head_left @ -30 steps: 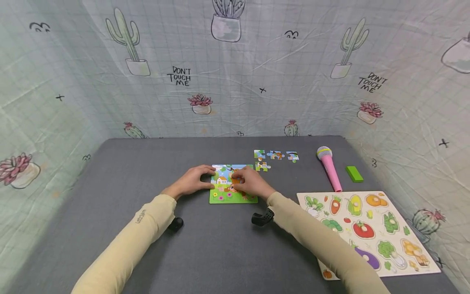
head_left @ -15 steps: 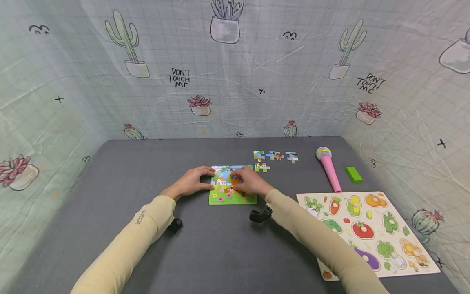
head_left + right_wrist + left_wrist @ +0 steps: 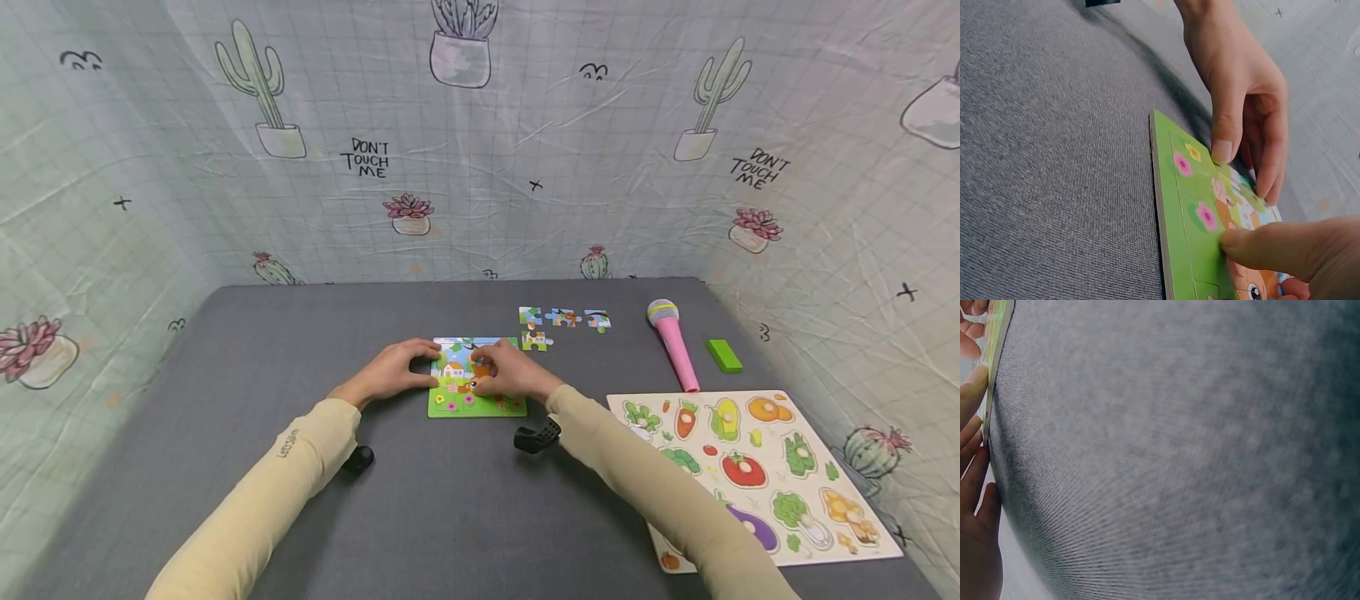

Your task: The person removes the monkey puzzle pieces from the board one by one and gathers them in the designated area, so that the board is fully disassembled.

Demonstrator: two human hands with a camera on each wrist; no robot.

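A small jigsaw puzzle board (image 3: 440, 408) with a green, flowered lower border lies flat on the grey table. My left hand (image 3: 390, 369) rests at its left edge, thumb and fingertips spread apart and touching the rim. My right hand (image 3: 516, 372) is over the board's right half, its thumb and fingers on a puzzle piece (image 3: 1254, 281) with an orange animal's face. In the right wrist view the right thumb (image 3: 1266, 247) lies along that piece's side; the other right fingers are mostly hidden. The left wrist view catches only the board's edge (image 3: 999, 344) and fingers.
Several loose jigsaw pieces (image 3: 562, 317) lie just behind and right of the board. Farther right are a pink toy microphone (image 3: 677, 350) and a green block (image 3: 723, 356). A vegetable peg board (image 3: 705, 467) lies at the front right, partly under the right forearm. A printed curtain (image 3: 480, 167) surrounds the table.
Both hands stay in nearly the same places on the board. The right thumb and fingers shift very slightly on the piece; the view tilts a little.
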